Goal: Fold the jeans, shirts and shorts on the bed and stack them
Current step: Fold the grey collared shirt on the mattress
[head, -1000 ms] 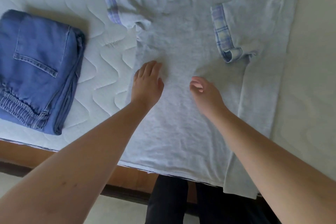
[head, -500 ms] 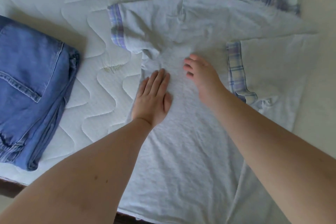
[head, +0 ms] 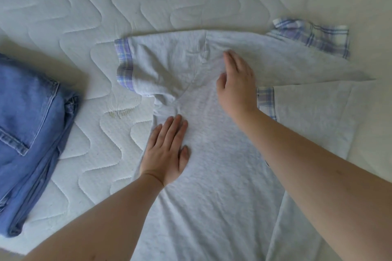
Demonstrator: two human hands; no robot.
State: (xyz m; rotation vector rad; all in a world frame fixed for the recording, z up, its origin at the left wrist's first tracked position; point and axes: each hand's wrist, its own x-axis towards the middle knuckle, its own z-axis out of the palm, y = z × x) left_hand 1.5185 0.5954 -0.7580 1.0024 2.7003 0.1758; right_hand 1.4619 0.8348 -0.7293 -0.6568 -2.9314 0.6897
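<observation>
Head view: a light grey T-shirt [head: 222,165] with plaid-trimmed sleeves lies spread on the quilted white mattress [head: 106,6]. Left hand [head: 167,150] presses flat on it, fingers straight. Right hand [head: 236,82] rests near the collar, fingers relaxed, gripping nothing. Folded blue jeans [head: 29,133] sit at the left. A faint gold mark [head: 121,113] on the mattress is unreadable.
</observation>
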